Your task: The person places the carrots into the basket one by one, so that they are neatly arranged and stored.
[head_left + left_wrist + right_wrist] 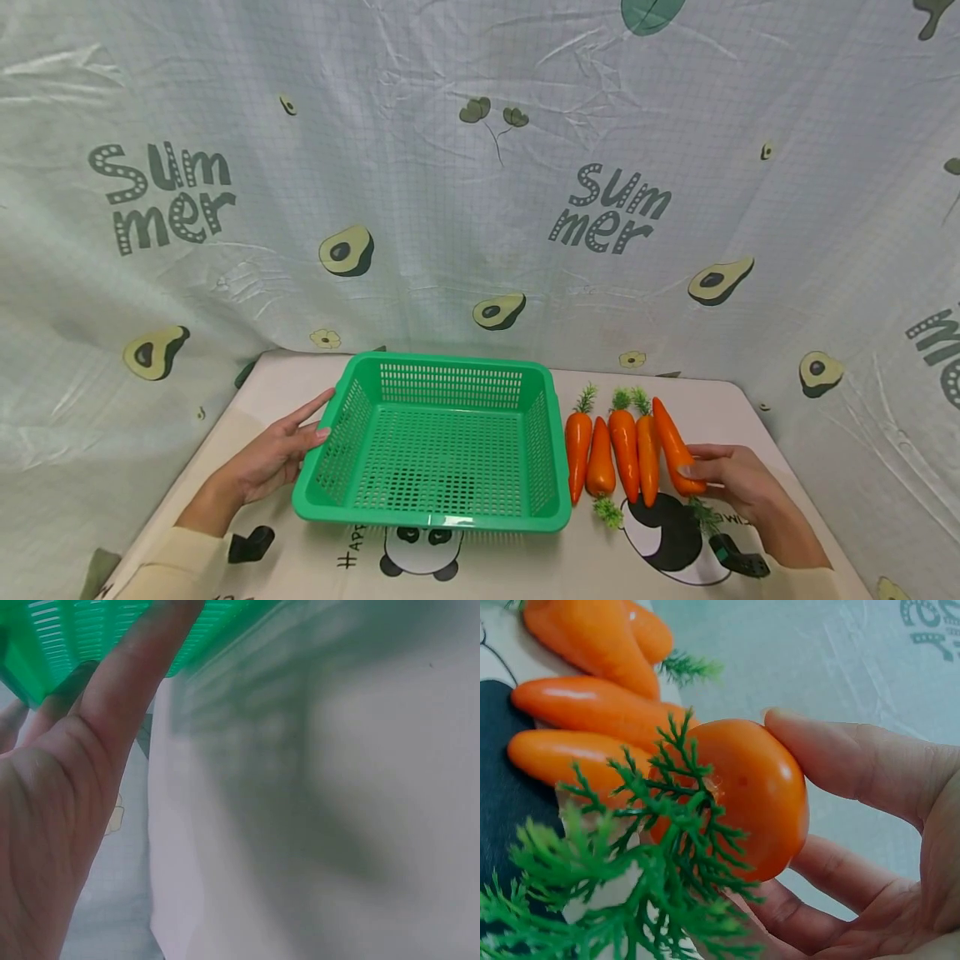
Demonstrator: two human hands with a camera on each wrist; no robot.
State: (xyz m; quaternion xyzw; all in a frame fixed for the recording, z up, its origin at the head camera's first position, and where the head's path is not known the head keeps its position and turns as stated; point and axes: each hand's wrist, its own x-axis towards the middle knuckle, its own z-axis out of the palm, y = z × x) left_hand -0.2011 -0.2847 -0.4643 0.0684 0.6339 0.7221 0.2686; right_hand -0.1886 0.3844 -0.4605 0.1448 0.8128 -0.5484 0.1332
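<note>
A green plastic basket (431,522) with slotted walls stands on the table, nothing inside it. At its left side is my left hand (273,457), with the thumb and index finger stretched out against the rim; the left wrist view shows the thumb across the slotted wall (90,630). My right hand (731,475) holds a carrot (672,442) between thumb and fingers, near its thick leafy end. In the right wrist view that carrot's round end (769,802) faces the camera, green leaves (652,862) hanging before it. Several carrots (622,450) lie side by side between basket and hand.
The pale table cover (300,575) carries printed pandas and letters. A curtain (420,275) with avocado prints hangs behind and along both sides. One carrot (602,467) in the row has its leaves toward me, unlike its neighbours.
</note>
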